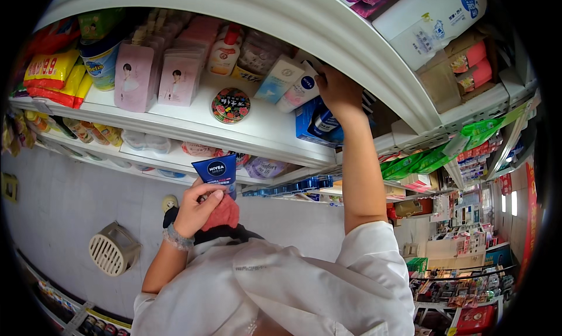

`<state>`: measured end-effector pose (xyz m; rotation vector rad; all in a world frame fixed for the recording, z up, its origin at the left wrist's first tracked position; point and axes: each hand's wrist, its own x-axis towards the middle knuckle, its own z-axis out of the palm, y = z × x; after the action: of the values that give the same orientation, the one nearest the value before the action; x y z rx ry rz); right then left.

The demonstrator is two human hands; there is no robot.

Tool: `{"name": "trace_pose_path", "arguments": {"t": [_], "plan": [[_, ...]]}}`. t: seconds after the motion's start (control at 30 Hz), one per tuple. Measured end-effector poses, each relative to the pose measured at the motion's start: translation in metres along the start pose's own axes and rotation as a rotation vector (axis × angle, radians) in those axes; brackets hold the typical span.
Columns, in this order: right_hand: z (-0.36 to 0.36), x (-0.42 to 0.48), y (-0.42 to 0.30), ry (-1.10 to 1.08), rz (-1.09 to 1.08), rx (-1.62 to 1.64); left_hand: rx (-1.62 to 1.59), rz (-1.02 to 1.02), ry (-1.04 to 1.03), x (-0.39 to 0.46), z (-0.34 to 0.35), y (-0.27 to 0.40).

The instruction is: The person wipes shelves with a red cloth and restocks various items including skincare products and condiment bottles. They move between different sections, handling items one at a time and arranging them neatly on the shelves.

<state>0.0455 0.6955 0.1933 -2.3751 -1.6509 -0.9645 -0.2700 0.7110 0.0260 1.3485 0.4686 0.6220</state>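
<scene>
My left hand (199, 206) holds a dark blue Nivea Men tube (216, 171) and a crumpled red cloth (223, 213) in front of the shelf. My right hand (340, 90) reaches onto the white shelf (263, 125), its fingers at the top of a white and pink Nivea tube (300, 87); whether they grip it is hidden. Left of that tube leans a white and blue box (279, 79). Below my right hand, a blue open carton (307, 120) holds a blue container (326, 121). A round floral tin (230, 105) lies nearer the shelf's front edge.
Pink pouches (134, 76), a red-capped bottle (224, 54) and a blue tub (100, 65) stand farther left. An upper shelf edge (272, 19) curves above my right arm. Below are lower shelves with goods and a beige plastic stool (115, 250) on the floor.
</scene>
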Motion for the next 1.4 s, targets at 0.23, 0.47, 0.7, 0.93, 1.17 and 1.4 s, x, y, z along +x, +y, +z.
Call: {"name": "trace_pose_path", "arguments": {"t": [0.23,0.47,0.7,0.93,1.17,1.4], "plan": [[0.005,0.001,-0.004,-0.009,-0.014,-0.002,-0.019,0.006,0.032,0.000,-0.001,-0.002],[0.000,0.002,-0.007,0.002,0.027,0.042,-0.004,0.004,0.026,0.000,-0.002,-0.005],[-0.008,0.001,-0.009,-0.042,0.090,0.127,-0.044,-0.007,0.031,0.001,-0.001,-0.008],[0.005,0.000,0.003,0.028,0.069,0.144,-0.025,-0.018,0.020,0.001,-0.002,-0.008],[-0.003,-0.002,-0.004,-0.012,0.116,0.180,-0.054,-0.032,0.027,0.002,0.000,-0.005],[-0.010,-0.002,-0.005,-0.067,0.092,0.193,-0.016,-0.016,0.026,0.003,0.000,-0.005]]}}
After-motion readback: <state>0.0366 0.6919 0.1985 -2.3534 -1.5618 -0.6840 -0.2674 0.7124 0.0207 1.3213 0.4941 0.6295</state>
